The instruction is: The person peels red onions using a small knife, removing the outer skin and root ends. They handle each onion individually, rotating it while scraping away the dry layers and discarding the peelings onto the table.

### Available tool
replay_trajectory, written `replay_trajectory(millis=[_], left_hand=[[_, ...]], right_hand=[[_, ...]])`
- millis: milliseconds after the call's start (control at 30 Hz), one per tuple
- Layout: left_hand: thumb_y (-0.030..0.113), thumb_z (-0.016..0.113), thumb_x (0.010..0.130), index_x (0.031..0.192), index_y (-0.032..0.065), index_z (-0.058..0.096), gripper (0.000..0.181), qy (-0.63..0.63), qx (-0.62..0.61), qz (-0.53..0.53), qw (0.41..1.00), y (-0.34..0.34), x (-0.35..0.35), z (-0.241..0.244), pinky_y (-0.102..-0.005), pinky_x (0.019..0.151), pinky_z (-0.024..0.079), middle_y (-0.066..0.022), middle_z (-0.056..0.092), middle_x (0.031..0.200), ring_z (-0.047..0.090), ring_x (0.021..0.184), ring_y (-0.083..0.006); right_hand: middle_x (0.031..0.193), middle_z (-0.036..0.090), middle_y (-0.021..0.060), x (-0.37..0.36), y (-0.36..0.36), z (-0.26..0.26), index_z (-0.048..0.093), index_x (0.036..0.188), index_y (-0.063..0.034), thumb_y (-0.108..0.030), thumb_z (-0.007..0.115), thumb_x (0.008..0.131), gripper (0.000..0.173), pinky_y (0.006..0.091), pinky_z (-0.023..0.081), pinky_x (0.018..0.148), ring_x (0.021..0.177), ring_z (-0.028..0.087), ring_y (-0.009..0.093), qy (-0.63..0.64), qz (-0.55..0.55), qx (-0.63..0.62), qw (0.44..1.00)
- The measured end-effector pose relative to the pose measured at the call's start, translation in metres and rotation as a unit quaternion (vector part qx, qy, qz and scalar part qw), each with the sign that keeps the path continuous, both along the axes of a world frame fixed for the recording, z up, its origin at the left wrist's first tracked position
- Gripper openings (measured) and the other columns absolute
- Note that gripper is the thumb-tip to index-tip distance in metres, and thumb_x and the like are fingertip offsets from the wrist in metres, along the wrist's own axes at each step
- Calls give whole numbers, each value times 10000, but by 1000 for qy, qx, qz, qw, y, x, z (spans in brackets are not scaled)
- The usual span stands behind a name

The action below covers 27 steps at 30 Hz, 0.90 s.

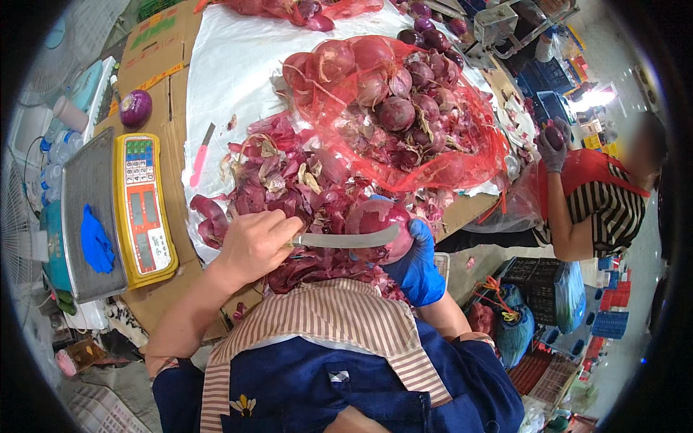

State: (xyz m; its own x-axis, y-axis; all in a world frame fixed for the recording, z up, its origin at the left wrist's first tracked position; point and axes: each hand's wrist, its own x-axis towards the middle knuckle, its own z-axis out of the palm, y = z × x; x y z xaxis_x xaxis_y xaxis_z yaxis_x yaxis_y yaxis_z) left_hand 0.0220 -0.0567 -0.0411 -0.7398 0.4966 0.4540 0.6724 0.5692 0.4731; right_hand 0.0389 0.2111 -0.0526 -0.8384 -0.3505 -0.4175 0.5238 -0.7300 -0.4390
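My left hand [261,243], bare, is closed around the handle of a knife with a curved metal blade [349,238]. The blade lies across a large red onion [398,230], which is partly peeled. My right hand [417,265], in a blue glove, holds this onion from its right and lower side; some of the fingers are hidden behind it. Loose purple onion skins [281,168] are heaped just beyond and under both hands. Past them, a red mesh bag [338,122] lies spread open with many unpeeled onions [395,113] in and on it.
A pink-handled knife [200,162] lies on the white sheet [216,70]. To the left are a yellow digital scale [168,243] with a blue glove [96,241] on its metal pan, and a peeled onion [135,108] on cardboard. A co-worker [590,205] at the right holds an onion in gloved hands.
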Motion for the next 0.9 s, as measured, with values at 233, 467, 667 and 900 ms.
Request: replay_trajectory(millis=[233, 467, 667, 900], left_hand=[[13, 663, 594, 857, 59, 592, 276, -22, -7, 22, 999, -7, -2, 0, -369, 477, 415, -83, 480, 647, 539, 557, -264], [34, 683, 643, 891, 66, 588, 268, -158, 95, 37, 982, -4, -4, -11, -359, 508, 452, -68, 548, 681, 586, 591, -245], [39, 684, 611, 884, 71, 597, 288, -65, 21, -22, 997, -13, -2, 7, -352, 467, 437, -61, 517, 651, 564, 560, -240], [31, 679, 591, 875, 67, 585, 302, -54, -5, -11, 998, -15, 0, 1, -362, 458, 434, -61, 492, 648, 555, 552, -246]], right_hand=[[1339, 431, 199, -1, -4, 8, 346, 1353, -9, -295, 689, 680, 808, 521, 336, 1044, 1225, 434, 358, 13, 31, -2, 999], [1340, 426, 119, 3, -4, 12, 363, 1354, -84, -303, 676, 704, 753, 439, 352, 1044, 1232, 433, 282, 120, 74, 59, 988], [1306, 461, 180, 1, -4, 14, 329, 1355, 16, -247, 703, 660, 831, 450, 350, 1056, 1220, 450, 322, 17, 15, 6, 1000], [1298, 467, 179, -2, -3, 14, 334, 1349, 23, -261, 728, 644, 856, 433, 352, 1055, 1203, 467, 316, 70, 37, 29, 996]])
